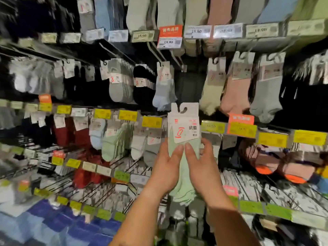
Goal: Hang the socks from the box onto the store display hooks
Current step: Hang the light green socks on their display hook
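Gripping the pale green sock pack (184, 139) at frame centre, left hand (166, 167) and right hand (202, 167) clamp its sides; sock display wall (124, 41) with yellow price tags (151, 121) fills 9 through 3 o'clock.

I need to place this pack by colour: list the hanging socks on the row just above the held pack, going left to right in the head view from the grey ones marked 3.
Grey socks → black socks → light blue socks → cream socks → pink socks → grey-green socks.
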The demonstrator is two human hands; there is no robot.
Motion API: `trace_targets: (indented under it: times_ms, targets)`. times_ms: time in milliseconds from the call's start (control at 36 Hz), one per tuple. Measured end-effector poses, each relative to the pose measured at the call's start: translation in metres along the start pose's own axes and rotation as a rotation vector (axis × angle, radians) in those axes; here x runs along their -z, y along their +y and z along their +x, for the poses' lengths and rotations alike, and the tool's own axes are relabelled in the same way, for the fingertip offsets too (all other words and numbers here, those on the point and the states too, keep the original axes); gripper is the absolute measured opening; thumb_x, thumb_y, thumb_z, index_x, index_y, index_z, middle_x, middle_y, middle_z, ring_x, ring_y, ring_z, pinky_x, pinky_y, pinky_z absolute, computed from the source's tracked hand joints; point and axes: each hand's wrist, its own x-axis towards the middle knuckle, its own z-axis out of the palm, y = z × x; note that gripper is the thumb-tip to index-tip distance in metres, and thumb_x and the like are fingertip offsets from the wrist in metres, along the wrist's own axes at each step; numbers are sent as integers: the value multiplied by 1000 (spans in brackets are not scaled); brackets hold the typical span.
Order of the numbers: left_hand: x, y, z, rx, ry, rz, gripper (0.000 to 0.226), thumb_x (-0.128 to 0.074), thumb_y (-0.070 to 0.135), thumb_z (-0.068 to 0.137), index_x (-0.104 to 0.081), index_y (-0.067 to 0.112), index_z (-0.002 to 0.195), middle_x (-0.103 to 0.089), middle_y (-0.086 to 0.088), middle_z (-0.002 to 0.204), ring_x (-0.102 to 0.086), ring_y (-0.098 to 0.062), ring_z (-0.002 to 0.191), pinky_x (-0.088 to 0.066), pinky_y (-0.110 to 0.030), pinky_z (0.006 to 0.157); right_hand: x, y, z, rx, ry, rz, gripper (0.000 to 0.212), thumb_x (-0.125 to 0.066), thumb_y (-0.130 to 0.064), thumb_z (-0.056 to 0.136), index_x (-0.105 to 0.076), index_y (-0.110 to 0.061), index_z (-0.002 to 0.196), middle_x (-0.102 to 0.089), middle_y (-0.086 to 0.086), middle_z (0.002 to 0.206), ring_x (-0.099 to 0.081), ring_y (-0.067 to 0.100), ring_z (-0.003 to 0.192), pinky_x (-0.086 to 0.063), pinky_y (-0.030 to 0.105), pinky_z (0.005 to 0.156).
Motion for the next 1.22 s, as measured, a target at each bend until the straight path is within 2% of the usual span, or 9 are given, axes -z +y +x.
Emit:
trace_targets:
  times_ms: [194, 333, 389, 444, 500, 583, 806, 917, 1222]
  targets:
    - [44, -22, 73, -10, -121, -35, 30, -52, 24, 105, -52, 30, 134, -66, 20, 122, -61, 16, 104, -47, -6, 87, -57, -20, 31, 29, 278, -49, 30, -67, -39, 90, -42, -23, 85, -47, -7, 74, -47, 10, 66, -35, 12, 56]
    - [69, -29, 109, 142, -234, -272, 54, -55, 64, 93, -63, 27, 132, -69, 8, 129, -65, -10, 119, -50, -38, 105, -72, -23, 61, 21, 305, 54, 31, -70, -30, 90, -44, -22, 74, -42, -7, 64, -39, 6, 56, -32, 25, 55]
    - [72, -26, 115, 147, -235, -250, 51, -50, 59, 98, -60, 25, 135, -60, 15, 132, -56, -6, 124, -45, -26, 105, -72, -23, 67, 31, 309, 108, 34, -69, -26, 91, -41, -22, 72, -36, -11, 57, -32, 4, 50, -28, 26, 54]
    - [69, -26, 121, 77, -196, -165, 35, -40, 37, 108, -50, 25, 139, -53, 21, 120, -54, 10, 103, -40, 0, 78, -72, -21, 72, 40, 293, 171, 27, -67, -26, 92, -45, -22, 76, -40, -13, 55, -36, 7, 51, -31, 30, 55]
    - [63, -29, 127, 53, -181, -198, 22, -41, 26, 109, -51, 32, 128, -62, 26, 107, -62, 20, 81, -42, 0, 61, -76, -23, 74, 69, 272, 166, 11, -63, -29, 95, -56, -24, 89, -59, -14, 66, -54, 7, 59, -43, 30, 60]
    - [57, -30, 132, 21, -150, -235, 26, -47, 24, 107, -56, 30, 131, -72, 20, 110, -68, 8, 98, -54, -14, 79, -78, -29, 79, 125, 260, 128, 15, -53, -36, 100, -62, -27, 109, -71, -18, 98, -65, -5, 90, -52, 21, 79]
    - [60, -18, 154, 85, -12, -280, 20, -51, 27, 106, -62, 33, 122, -73, 9, 119, -69, -15, 112, -52, -46, 102, -37, -67, 124, 29, 175, 311, 23, -48, -31, 104, -63, -16, 115, -73, -2, 103, -70, 0, 88, -58, 25, 82]
    - [62, -14, 158, 103, 12, -283, 19, -50, 29, 106, -60, 32, 123, -73, 9, 117, -71, -13, 107, -55, -47, 99, -22, -95, 157, -13, 113, 399, 33, -49, -34, 104, -58, -14, 128, -73, 5, 110, -72, 21, 97, -59, 46, 86]
    - [67, -20, 158, 99, 32, -283, 15, -49, 27, 107, -62, 32, 111, -73, 10, 113, -72, -6, 100, -58, -33, 89, -16, -126, 208, 21, 118, 414, 31, -47, -33, 104, -57, -14, 126, -75, 3, 104, -75, 18, 86, -62, 37, 69]
